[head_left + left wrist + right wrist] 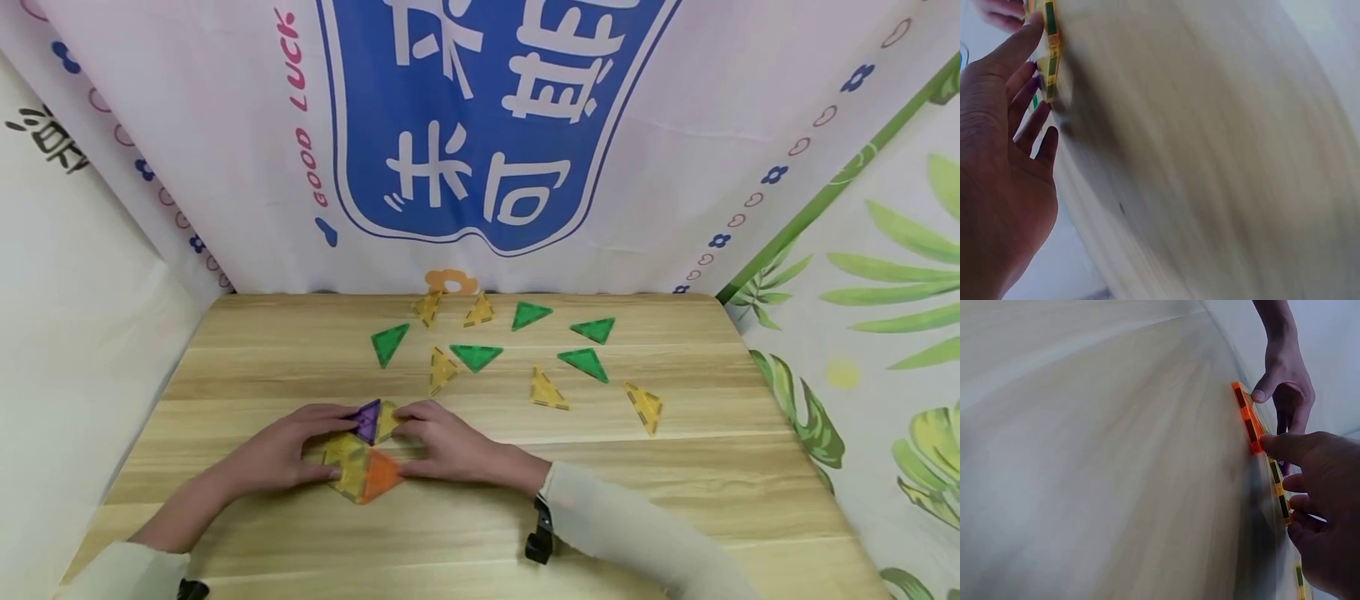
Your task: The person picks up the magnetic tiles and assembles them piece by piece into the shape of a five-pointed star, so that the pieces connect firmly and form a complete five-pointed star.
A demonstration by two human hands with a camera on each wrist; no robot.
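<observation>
Near the front left of the table, several translucent magnetic tiles lie edge to edge as one cluster: a purple triangle (367, 422), an orange triangle (382, 476), and yellow tiles (344, 461). My left hand (288, 450) grips the cluster's left side, thumb at the yellow edge and fingertips on the purple triangle. From the right, my right hand (453, 442) holds it with the thumb at the orange corner and fingers against a small yellow tile (387, 421). In the right wrist view the thumb presses the end of the orange edge (1247, 419).
Behind the hands, loose green triangles (477, 357) and yellow triangles (547, 390) are scattered over the wooden table (480, 542). A printed cloth (285, 258) hangs along the table's back edge, with leaf-patterned cloth (885, 333) at the right.
</observation>
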